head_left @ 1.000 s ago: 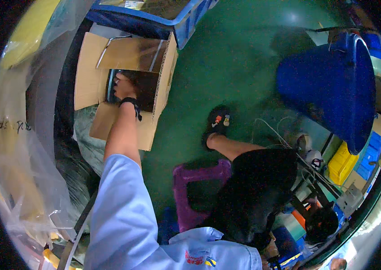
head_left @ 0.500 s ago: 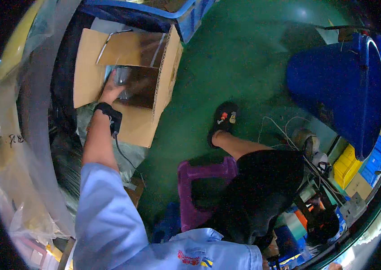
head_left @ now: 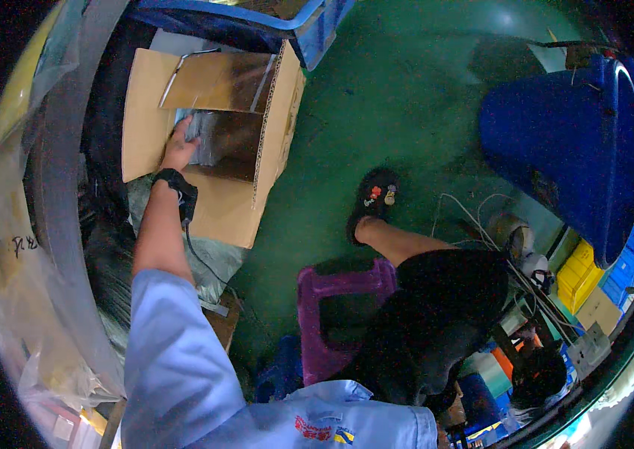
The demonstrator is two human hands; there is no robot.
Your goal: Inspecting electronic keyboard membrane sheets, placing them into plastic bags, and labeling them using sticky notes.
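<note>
My left hand (head_left: 180,148) reaches into an open cardboard box (head_left: 223,202) at the upper left. Its fingers stretch out along the inner left side, and the thumb stands apart. Just beside the thumb lie clear plastic pieces (head_left: 208,142), stacked or bundled; their exact kind cannot be made out. The fingertips are close to them, and nothing shows within the grasp. A black band with a small device (head_left: 175,183) and a cable is on my left wrist. My right hand does not show.
A blue plastic crate (head_left: 317,34) stands behind the box. On the right are a large blue bin (head_left: 556,150), a yellow bin (head_left: 579,277) and loose cables (head_left: 474,217). A purple stool (head_left: 309,322) is near my leg. Plastic sheeting (head_left: 47,299) hangs at the left.
My left hand has drawn slightly left and its fingers have straightened. The clear plastic piece that was at my fingers now appears lower, among the others in the box.
</note>
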